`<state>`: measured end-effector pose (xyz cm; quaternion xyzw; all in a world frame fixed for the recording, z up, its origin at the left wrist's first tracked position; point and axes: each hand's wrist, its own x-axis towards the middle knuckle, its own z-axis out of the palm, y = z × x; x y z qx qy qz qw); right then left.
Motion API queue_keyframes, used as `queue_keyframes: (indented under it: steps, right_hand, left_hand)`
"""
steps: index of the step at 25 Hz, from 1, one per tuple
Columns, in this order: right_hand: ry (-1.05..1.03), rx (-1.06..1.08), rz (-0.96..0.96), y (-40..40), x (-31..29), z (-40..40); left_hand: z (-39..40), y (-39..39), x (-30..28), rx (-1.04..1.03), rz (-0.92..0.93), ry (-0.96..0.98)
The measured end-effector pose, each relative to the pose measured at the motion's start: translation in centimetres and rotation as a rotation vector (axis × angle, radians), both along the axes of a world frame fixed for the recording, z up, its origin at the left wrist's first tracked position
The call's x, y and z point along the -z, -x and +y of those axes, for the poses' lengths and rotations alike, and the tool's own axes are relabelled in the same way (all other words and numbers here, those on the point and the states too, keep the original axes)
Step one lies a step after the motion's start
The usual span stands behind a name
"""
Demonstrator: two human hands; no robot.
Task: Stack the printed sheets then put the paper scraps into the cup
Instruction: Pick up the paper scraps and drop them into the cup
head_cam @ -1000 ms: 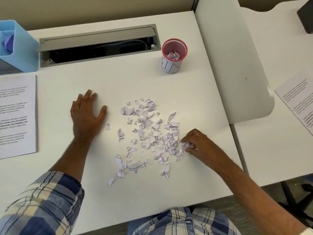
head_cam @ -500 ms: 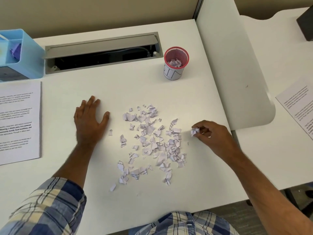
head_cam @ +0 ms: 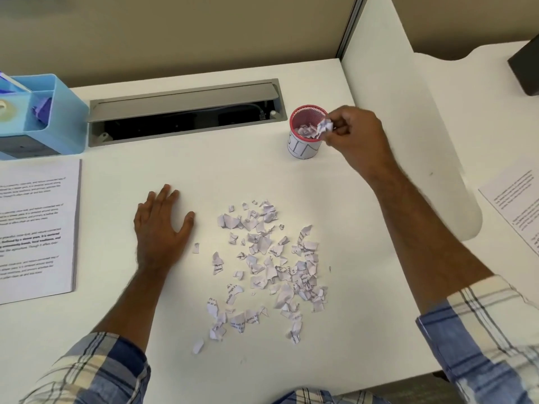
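We see the right hand [head_cam: 354, 132] raised over the far right part of the white table [head_cam: 204, 176], its fingers pinching a small crumpled wad of scraps [head_cam: 324, 127] right at the rim of the cup [head_cam: 306, 141], on the cup's right side. The cup is red mesh with a white band round its lower half, it stands upright just in front of the right end of the grey cable slot [head_cam: 183, 112], and we can see a few scraps already lying inside it. The left hand [head_cam: 162, 228] lies flat on the table with its fingers straight and spread, holding nothing, just to the left of the pile of scraps [head_cam: 268, 269]. That pile is loose and scattered across the middle of the table, between the two forearms, well apart from the cup. The printed sheets [head_cam: 38, 228] lie in a neat stack at the left edge of the table, near the left hand but not touching it. Behind the stack stands a blue organiser [head_cam: 58, 118]. Another printed page [head_cam: 516, 205] lies on the neighbouring table at the far right, beyond the white divider [head_cam: 408, 126]
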<state>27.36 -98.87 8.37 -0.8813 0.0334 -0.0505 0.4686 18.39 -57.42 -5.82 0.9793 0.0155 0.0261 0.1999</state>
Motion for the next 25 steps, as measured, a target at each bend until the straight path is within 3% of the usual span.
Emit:
queue_keyframes:
  steps: [6,10,13,22,25]
  right_hand:
    - [0.080,0.051,0.026,-3.0,0.7,1.1]
    - [0.060,0.122,-0.098,-0.1,3.1,0.5]
    - [0.039,0.149,-0.044,4.1,6.9,-1.0]
    - [0.723,0.054,0.181,14.8,14.4,-3.1]
    - [0.808,0.048,0.181,14.7,14.2,-2.7]
  left_hand:
    - [0.0,0.0,0.1,0.000,-0.015,-0.008]
    - [0.1,-0.1,0.3,-0.001,-0.001,-0.020]
    - [0.0,-0.1,0.2,0.001,-0.008,-0.020]
    - [-0.1,-0.1,0.0,-0.005,0.010,-0.020]
    - [-0.2,0.0,-0.2,-0.005,0.024,-0.023]
